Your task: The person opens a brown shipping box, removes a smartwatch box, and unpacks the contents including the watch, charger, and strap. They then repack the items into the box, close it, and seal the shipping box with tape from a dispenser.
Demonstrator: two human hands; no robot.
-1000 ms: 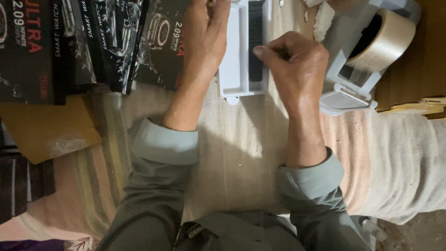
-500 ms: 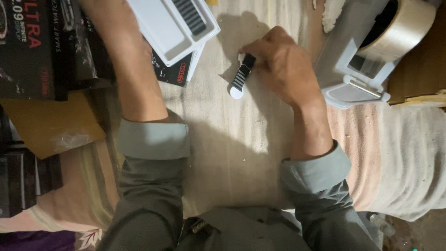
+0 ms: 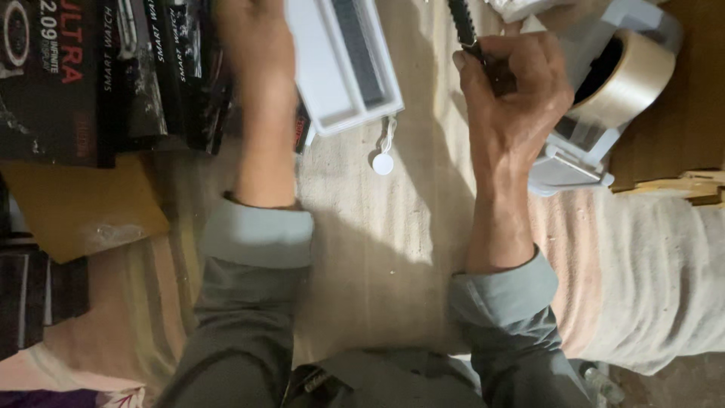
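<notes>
My left hand is blurred at the top. It lies against the left edge of a white tray box with a dark insert, which sits tilted as if held up. A white round disc on a short white cord hangs from the tray's lower corner over the cloth. My right hand is closed around a black watch; its black strap sticks up out of the fist toward the top edge. Both arms wear grey-green sleeves.
Several black printed boxes are stacked at the upper left, above a brown cardboard piece. A white tape dispenser with a tan tape roll stands right of my right hand. Pale striped cloth covers the surface. Wooden strips lie far right.
My right hand has lifted the black watch off the cloth and up toward the top. My left hand and the white tray have come lower into view, with the white disc hanging below it.
</notes>
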